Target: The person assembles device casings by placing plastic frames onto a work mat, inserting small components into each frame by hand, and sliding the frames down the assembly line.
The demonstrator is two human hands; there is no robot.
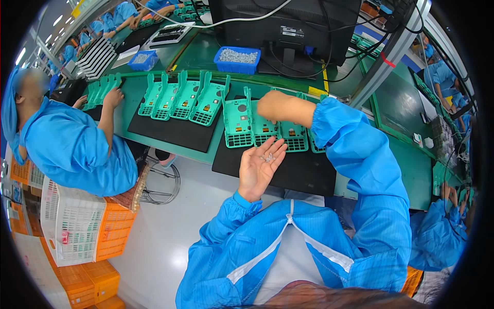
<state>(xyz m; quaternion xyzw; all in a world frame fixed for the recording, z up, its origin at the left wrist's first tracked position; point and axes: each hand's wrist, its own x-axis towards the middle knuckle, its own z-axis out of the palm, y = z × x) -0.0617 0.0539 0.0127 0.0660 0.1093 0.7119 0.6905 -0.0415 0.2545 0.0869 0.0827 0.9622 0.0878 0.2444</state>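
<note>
My left hand is palm up with its fingers stretched out. Several small, pale translucent pieces lie on the palm and lower fingers. Just beyond it, my right hand reaches over a row of green plastic housings, its fingers bent down and drawn together. What those fingertips hold, if anything, is hidden. Each housing has a grid of key openings at its near end. They lie side by side on a black mat, and my right hand and sleeve cover parts of the middle ones.
More green housings lie on a second mat to the left, beside a co-worker handling similar parts. Blue bins of small pale pieces stand beyond the bench rail, near a monitor. A metal post rises at right; crates are lower left.
</note>
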